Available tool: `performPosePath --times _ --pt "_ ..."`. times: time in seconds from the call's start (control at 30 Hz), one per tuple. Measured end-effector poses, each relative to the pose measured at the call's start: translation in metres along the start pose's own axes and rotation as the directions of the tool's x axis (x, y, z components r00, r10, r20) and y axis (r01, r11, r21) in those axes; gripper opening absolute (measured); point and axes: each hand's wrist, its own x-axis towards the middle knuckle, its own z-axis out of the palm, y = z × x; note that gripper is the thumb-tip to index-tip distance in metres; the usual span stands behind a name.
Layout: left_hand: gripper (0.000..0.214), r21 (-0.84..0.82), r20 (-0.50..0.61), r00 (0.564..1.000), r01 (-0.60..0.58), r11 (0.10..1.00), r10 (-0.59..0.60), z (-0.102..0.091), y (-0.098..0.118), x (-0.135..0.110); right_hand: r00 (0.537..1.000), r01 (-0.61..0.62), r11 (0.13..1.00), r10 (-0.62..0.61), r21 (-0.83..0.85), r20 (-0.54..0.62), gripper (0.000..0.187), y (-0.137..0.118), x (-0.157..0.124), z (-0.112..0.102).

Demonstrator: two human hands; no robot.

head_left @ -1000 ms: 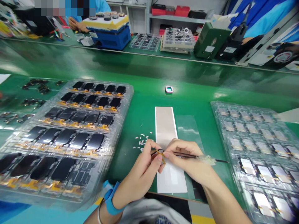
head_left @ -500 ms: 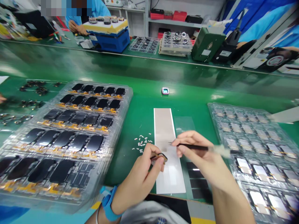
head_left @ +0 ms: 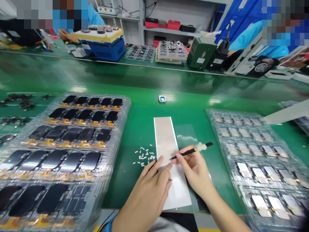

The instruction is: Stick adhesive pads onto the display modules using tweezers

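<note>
My left hand [head_left: 147, 193] lies with its fingers over the edge of a long pale pink-and-white backing strip [head_left: 164, 138]. A small metal-edged part [head_left: 169, 180] glints beside those fingers and is mostly hidden by them. My right hand [head_left: 195, 170] grips black tweezers [head_left: 189, 152] with a white wrapping near their upper end. Their tips point left and sit just over the strip, close to my left fingertips. Tiny white pieces [head_left: 144, 156] lie scattered on the green mat to the left of the strip.
Plastic trays of black screen modules with orange flex tails [head_left: 72, 135] fill the left. A tray of pale modules [head_left: 248, 151] lies right. A clear film [head_left: 185, 135] and a small pink-rimmed part [head_left: 162, 99] are on the mat. A co-worker's hand [head_left: 66, 36] rests across the bench.
The view has swung slightly. My left hand has dropped lower and flattened, now mostly hiding the small part. My right hand has moved left, and the tweezers' wrapped end now tilts up to the right.
</note>
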Motion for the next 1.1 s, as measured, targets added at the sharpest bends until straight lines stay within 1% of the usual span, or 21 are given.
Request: performPosePath --times 0.23,0.4,0.57,0.77,1.0,1.1 --pt "0.014 0.002 0.038 0.999 0.007 1.0 -0.007 0.005 -0.001 -0.003 1.0 -0.026 1.0 0.026 0.0 -0.013 0.028 -0.004 0.002 -0.001" --pt "0.015 -0.01 0.059 0.998 0.014 1.0 -0.014 0.005 -0.001 -0.004 0.999 -0.032 0.999 0.032 -0.006 -0.009 0.029 -0.004 0.003 -0.001" --pt "0.015 -0.015 0.042 0.999 0.0 1.0 0.001 0.006 -0.001 -0.003 1.0 -0.015 1.0 0.015 -0.013 0.006 0.029 -0.004 0.001 -0.002" --pt "0.015 -0.017 0.05 0.999 0.004 1.0 -0.003 0.005 0.0 -0.003 0.999 0.006 0.999 -0.007 -0.032 -0.036 0.026 -0.003 0.0 0.0" --pt "0.015 -0.041 0.049 0.997 0.056 0.998 -0.054 0.001 0.005 -0.003 0.999 0.013 1.0 -0.013 0.006 -0.038 0.026 -0.015 0.0 0.001" --pt "0.018 -0.046 0.015 0.998 0.062 0.997 -0.062 0.001 0.008 -0.002 0.997 0.028 0.999 -0.026 0.023 -0.072 0.026 -0.021 -0.001 -0.002"
